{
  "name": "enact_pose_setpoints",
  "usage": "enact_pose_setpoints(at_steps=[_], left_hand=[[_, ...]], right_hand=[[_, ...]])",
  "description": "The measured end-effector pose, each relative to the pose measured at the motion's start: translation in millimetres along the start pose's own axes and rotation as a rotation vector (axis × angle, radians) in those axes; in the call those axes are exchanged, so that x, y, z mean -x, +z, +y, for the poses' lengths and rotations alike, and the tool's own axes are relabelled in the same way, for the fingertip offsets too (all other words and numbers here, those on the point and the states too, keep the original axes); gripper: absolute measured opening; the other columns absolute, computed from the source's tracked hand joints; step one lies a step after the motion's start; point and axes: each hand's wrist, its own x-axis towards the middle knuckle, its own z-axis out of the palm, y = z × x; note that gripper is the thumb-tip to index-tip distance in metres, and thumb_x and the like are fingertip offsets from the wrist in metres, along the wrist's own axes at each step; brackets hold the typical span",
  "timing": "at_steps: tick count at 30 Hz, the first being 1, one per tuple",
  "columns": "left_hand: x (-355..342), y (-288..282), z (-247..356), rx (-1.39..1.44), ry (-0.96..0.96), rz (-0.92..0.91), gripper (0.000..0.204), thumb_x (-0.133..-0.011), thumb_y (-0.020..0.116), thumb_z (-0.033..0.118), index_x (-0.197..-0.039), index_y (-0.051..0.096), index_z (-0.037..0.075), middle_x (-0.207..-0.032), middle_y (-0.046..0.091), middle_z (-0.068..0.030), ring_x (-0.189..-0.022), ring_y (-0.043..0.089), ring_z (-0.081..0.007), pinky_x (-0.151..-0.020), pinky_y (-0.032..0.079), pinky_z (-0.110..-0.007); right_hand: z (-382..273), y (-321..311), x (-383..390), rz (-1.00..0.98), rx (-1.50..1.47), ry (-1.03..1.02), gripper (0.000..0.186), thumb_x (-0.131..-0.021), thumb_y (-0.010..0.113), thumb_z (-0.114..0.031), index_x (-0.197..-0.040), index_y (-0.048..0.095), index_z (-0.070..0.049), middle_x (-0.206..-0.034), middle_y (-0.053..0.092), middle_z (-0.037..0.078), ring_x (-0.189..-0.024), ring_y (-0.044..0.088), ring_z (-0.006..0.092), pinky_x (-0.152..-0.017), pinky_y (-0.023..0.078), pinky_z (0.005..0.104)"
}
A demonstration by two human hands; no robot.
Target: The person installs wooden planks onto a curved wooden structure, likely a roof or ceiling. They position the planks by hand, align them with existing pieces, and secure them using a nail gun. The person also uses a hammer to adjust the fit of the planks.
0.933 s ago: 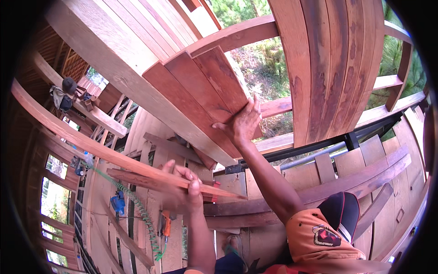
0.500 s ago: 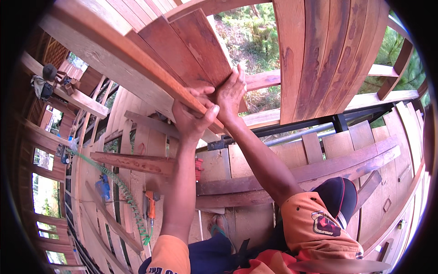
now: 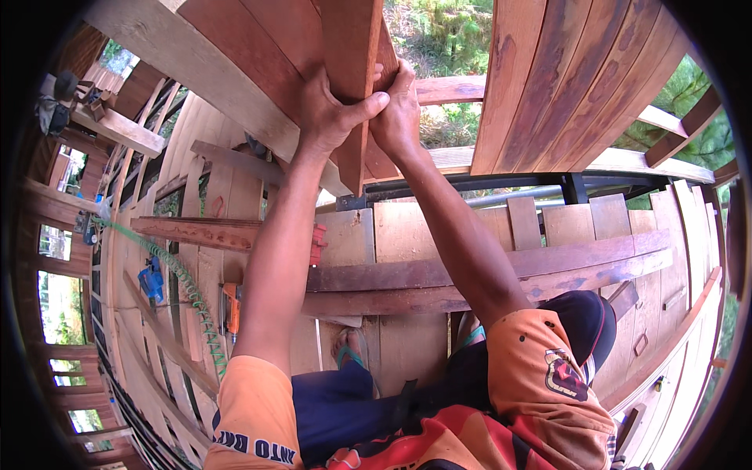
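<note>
A long reddish-brown wooden plank [image 3: 350, 47] stands on edge, running toward me, against a wall of fitted brown boards [image 3: 270, 39]. My left hand [image 3: 333, 117] is closed around the plank's lower part, its thumb laid across the front and its fingers partly hidden behind the wood. Close on the right, my right hand [image 3: 398, 117] grips at the plank's right side, where the last fitted board ends. Its fingers bend around the edge there, and its thumb is mostly hidden by the plank.
A curved board panel [image 3: 572, 86] rises on the right, past an opening onto greenery. Two curved timbers [image 3: 392, 274] lie across the plank floor [image 3: 345, 235]. To the left are an orange power tool [image 3: 233, 309], a blue tool [image 3: 151, 280] and a green coiled hose [image 3: 192, 282].
The plank has swung from a leftward slant to nearly straight away from me. Both hands have moved up in the view with it, and the right hand is now tight against its side.
</note>
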Motion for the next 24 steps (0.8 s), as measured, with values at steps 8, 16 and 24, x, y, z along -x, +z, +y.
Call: enact_pose_setpoints(at_steps=[8, 16, 24], left_hand=[[-3, 14, -5, 0.013, 0.033, 0.040, 0.047, -0.068, 0.083, 0.018, -0.105, 0.064, -0.002, -0.103, 0.069, -0.0104, -0.095, 0.066, -0.0169, -0.090, 0.051, -0.031], [-4, 18, -9, -0.043, 0.028, 0.216, 0.044, -0.068, 0.084, 0.015, -0.103, 0.063, -0.002, -0.095, 0.071, -0.0086, -0.087, 0.067, -0.0132, -0.080, 0.054, -0.029], [-8, 30, -7, 0.041, 0.003, 0.310, 0.029, -0.071, 0.081, 0.006, -0.096, 0.069, -0.002, -0.090, 0.073, -0.0079, -0.080, 0.068, -0.0118, -0.075, 0.055, -0.027]], right_hand=[[10, -10, -7, -0.082, -0.075, 0.010, 0.049, -0.084, 0.058, -0.015, -0.124, 0.038, 0.003, -0.098, 0.058, 0.026, -0.089, 0.060, 0.0445, -0.076, 0.047, 0.0509], [1, -15, -13, -0.169, -0.094, 0.014, 0.037, -0.087, 0.055, -0.010, -0.120, 0.039, -0.001, -0.099, 0.058, 0.028, -0.094, 0.057, 0.0486, -0.079, 0.046, 0.0514], [9, -30, -24, -0.325, -0.338, 0.054, 0.040, -0.093, 0.045, -0.009, -0.131, 0.041, 0.002, -0.122, 0.056, 0.026, -0.119, 0.054, 0.0388, -0.100, 0.041, 0.0434]])
